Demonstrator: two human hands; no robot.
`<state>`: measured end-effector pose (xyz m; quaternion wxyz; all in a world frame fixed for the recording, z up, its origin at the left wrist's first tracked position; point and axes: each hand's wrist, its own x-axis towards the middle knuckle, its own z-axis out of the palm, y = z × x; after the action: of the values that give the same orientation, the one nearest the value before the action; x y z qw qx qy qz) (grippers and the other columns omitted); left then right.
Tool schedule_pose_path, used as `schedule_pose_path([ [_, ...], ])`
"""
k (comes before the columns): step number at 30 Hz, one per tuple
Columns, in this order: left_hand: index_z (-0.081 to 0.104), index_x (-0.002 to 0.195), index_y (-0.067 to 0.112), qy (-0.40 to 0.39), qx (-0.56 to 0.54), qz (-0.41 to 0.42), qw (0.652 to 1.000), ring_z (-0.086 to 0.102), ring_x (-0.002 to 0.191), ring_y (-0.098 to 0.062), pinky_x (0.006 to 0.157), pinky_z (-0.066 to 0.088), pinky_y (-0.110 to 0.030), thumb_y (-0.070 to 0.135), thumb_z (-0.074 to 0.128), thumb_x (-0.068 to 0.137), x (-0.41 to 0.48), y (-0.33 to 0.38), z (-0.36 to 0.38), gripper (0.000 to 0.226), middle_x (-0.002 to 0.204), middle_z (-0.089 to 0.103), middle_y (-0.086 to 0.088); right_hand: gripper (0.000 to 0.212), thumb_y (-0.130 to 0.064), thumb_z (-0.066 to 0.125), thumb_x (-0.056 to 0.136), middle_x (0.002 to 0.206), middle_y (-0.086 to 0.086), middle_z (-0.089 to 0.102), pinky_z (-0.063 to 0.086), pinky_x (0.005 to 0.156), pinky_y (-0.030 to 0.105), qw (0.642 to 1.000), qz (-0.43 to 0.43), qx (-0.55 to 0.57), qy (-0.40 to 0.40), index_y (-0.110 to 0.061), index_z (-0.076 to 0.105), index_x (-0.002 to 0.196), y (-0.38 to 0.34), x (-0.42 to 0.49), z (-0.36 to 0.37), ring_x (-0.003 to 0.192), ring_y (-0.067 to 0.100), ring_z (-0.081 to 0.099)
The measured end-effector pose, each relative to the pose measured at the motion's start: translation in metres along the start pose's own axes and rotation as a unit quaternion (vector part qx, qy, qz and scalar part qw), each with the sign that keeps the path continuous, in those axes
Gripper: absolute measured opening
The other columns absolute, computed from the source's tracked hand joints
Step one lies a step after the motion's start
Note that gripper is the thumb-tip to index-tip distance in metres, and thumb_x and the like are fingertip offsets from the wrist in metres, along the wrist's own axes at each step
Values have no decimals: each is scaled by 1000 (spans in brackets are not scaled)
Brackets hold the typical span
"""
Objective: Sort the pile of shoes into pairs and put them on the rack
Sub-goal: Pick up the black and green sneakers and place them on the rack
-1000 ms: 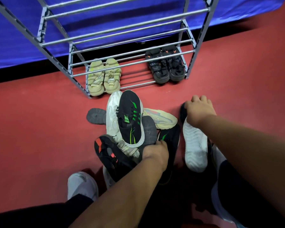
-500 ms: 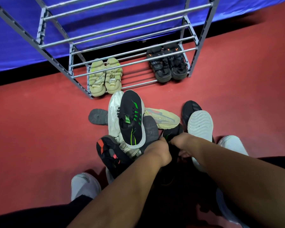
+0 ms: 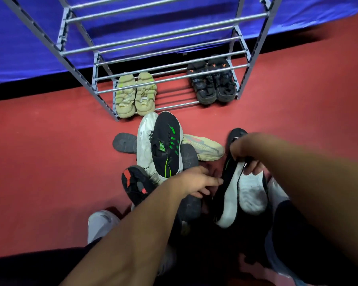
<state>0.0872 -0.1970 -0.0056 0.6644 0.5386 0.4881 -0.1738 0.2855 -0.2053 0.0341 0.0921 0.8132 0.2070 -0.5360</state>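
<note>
A pile of shoes lies on the red floor in front of a grey metal rack (image 3: 103,96). On top of the pile sits a black shoe with green stripes (image 3: 166,145), over a white shoe (image 3: 145,139) and a cream shoe (image 3: 205,146). My right hand (image 3: 246,153) is shut on two black white-soled shoes (image 3: 229,195), held side by side with soles showing. My left hand (image 3: 198,182) reaches toward them with fingers spread, fingertips at the nearer shoe's edge. A black and red shoe (image 3: 134,182) lies at the pile's left.
On the rack's lowest shelf stand a cream pair (image 3: 134,96) at the left and a black pair with orange marks (image 3: 212,83) at the right. The upper shelves hold nothing. A blue cloth (image 3: 19,38) hangs behind. My white shoes (image 3: 100,223) are near the pile.
My right hand came back from the white-soled shoe on the right, met my left hand, and now holds both black white-soled shoes together. My left hand let go and opened.
</note>
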Motion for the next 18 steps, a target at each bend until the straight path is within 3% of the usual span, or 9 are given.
schedule_pose_path([
  [3,35,162,20,-8,-53,15,998,66,117,-19,108,53,-43,54,77,90,-8,10,-5,90,131,63,3,23,-14,42,99,100,23,72,55,60,36,999,-37,36,-10,3,54,111,-5,-10,-24,57,27,68],
  [5,48,150,30,-4,-59,34,998,62,122,-14,108,52,-45,54,83,85,-13,17,-10,77,128,66,10,22,-16,45,93,73,21,69,51,52,30,992,-68,101,-14,2,54,99,-10,-10,-31,47,26,61],
  [7,57,132,32,32,-48,74,996,67,111,-7,95,57,-33,46,90,80,-17,24,-16,64,120,72,12,23,-20,49,91,61,19,63,48,52,26,979,-102,175,3,1,57,97,-16,-6,-30,44,25,56],
  [9,57,123,28,109,-43,123,985,69,98,-1,82,56,-21,33,96,76,-16,27,-26,61,112,73,12,22,-26,53,94,70,15,62,50,56,28,963,-141,229,24,-4,59,97,-23,-1,-21,50,25,57],
  [11,58,117,24,182,-76,152,969,74,99,-10,93,59,-31,25,98,72,-8,24,-38,60,111,75,6,21,-30,53,102,84,9,62,54,62,32,945,-171,277,19,-11,60,98,-30,-1,-7,61,21,62],
  [14,62,116,15,223,-188,177,940,77,104,-24,100,59,-48,19,90,74,-1,20,-49,51,113,79,-7,31,-42,53,105,109,7,71,61,68,36,917,-184,348,-62,-15,66,113,-40,1,16,80,24,70],
  [16,63,122,12,245,-246,190,918,78,104,-25,100,60,-50,15,84,81,4,18,-55,46,113,80,-8,46,-52,53,104,123,5,74,62,79,41,900,-200,375,-96,-16,69,126,-48,3,28,95,27,71],
  [18,64,127,12,265,-271,204,903,78,105,-22,100,60,-47,12,77,90,5,17,-62,40,113,80,-6,54,-61,50,103,122,8,75,59,90,43,891,-223,382,-100,-16,70,127,-56,5,35,98,26,71],
])
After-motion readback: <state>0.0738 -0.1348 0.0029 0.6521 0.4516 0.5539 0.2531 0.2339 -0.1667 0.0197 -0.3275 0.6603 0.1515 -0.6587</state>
